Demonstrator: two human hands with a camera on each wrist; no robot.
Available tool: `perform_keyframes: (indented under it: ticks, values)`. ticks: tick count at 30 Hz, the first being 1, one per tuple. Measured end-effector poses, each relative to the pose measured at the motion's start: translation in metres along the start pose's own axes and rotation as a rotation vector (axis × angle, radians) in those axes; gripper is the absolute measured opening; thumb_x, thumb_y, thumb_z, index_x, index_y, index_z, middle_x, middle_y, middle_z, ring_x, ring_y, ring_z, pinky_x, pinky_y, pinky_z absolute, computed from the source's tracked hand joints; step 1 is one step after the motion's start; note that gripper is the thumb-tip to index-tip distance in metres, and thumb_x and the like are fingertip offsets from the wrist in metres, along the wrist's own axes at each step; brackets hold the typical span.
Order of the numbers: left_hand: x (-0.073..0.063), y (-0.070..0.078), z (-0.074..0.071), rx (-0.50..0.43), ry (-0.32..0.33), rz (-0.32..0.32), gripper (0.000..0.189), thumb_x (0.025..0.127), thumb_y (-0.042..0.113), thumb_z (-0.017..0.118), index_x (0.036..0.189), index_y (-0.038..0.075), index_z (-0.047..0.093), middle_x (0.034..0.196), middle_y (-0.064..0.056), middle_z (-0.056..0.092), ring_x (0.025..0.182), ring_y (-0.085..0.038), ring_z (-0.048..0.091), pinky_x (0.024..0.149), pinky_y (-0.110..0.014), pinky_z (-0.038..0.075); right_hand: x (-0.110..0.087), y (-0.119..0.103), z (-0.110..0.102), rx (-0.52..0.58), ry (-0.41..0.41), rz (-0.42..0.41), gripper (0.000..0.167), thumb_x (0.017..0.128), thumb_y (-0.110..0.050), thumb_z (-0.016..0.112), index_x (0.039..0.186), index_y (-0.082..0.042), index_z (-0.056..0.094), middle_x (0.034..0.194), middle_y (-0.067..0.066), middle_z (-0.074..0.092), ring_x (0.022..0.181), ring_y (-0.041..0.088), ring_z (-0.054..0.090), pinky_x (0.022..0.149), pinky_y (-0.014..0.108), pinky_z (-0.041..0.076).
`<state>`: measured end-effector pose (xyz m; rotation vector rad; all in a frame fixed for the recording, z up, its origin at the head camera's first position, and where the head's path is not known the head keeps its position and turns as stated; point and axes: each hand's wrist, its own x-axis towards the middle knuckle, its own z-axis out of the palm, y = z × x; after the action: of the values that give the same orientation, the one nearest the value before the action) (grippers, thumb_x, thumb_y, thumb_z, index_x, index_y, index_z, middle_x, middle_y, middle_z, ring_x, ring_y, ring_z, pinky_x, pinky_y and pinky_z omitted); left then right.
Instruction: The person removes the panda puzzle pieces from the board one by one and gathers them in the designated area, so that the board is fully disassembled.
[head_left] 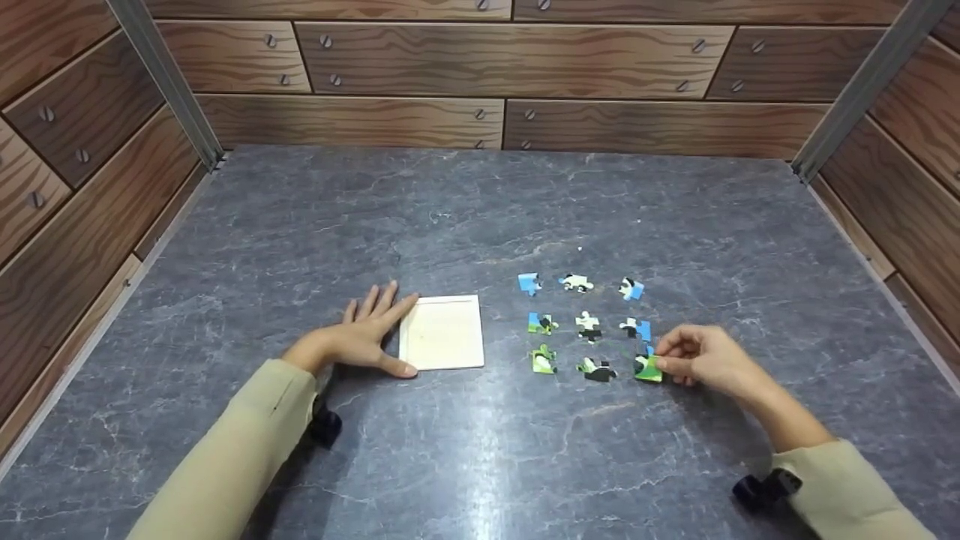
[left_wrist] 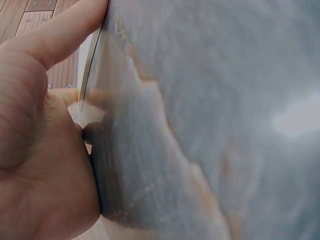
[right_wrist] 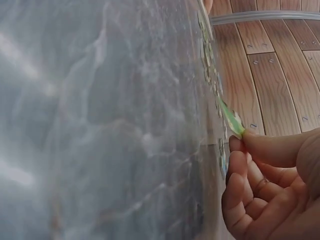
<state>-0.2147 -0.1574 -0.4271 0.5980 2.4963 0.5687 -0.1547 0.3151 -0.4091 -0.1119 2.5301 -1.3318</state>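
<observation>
My left hand lies spread at the left side of a square pale wooden puzzle tray, thumb and forefinger touching its near and far left corners. In the left wrist view the tray shows only as a thin edge beside the left hand. Between thumb and fingertips, my right hand pinches a green jigsaw puzzle piece. This green puzzle piece is tilted up from the table in the right wrist view, at the thumb tip of the right hand.
Several other puzzle pieces lie in rows right of the tray, among them a blue one, a white and black one and a green one. All lie on a grey marbled table enclosed by wood-patterned walls.
</observation>
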Motion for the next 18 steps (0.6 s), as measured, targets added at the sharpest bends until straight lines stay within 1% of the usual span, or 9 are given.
perform_keyframes:
  ticks: [4, 12, 15, 18]
  values:
    - [-0.0007, -0.0001, 0.0003, -0.008, -0.004, 0.009, 0.113, 0.069, 0.064, 0.068, 0.150, 0.028, -0.002, 0.151, -0.008, -0.024, 0.135, -0.030, -0.026, 0.104, -0.055, -0.016, 0.0011, 0.0036, 0.0003, -0.020, -0.018, -0.001, 0.023, 0.081, -0.006, 0.068, 0.096, 0.008, 0.058, 0.077, 0.007, 0.060, 0.063, 0.016, 0.055, 0.053, 0.028, 0.048]
    - [-0.0020, 0.0009, -0.0008, -0.020, 0.007, 0.031, 0.112, 0.070, 0.060, 0.070, 0.151, 0.026, 0.000, 0.151, -0.010, -0.024, 0.135, -0.032, -0.026, 0.104, -0.056, -0.016, 0.0028, 0.0038, 0.0012, -0.043, -0.004, 0.015, 0.024, 0.081, -0.004, 0.068, 0.098, 0.008, 0.057, 0.078, 0.008, 0.059, 0.063, 0.017, 0.055, 0.052, 0.028, 0.048]
    - [-0.0020, 0.0016, -0.0002, -0.024, 0.006, 0.030, 0.113, 0.070, 0.061, 0.070, 0.151, 0.027, -0.001, 0.151, -0.010, -0.024, 0.135, -0.031, -0.026, 0.104, -0.055, -0.017, 0.0022, 0.0043, 0.0014, -0.043, 0.000, 0.022, 0.026, 0.080, -0.004, 0.068, 0.100, 0.008, 0.058, 0.079, 0.009, 0.059, 0.063, 0.017, 0.054, 0.052, 0.028, 0.048]
    - [-0.0014, 0.0006, 0.0009, -0.034, 0.012, 0.041, 0.113, 0.071, 0.060, 0.070, 0.151, 0.025, -0.001, 0.152, -0.011, -0.022, 0.135, -0.031, -0.024, 0.104, -0.055, -0.015, 0.0002, 0.0060, 0.0023, -0.048, 0.002, 0.025, 0.026, 0.082, -0.006, 0.068, 0.102, 0.008, 0.058, 0.081, 0.009, 0.060, 0.064, 0.017, 0.055, 0.053, 0.028, 0.049]
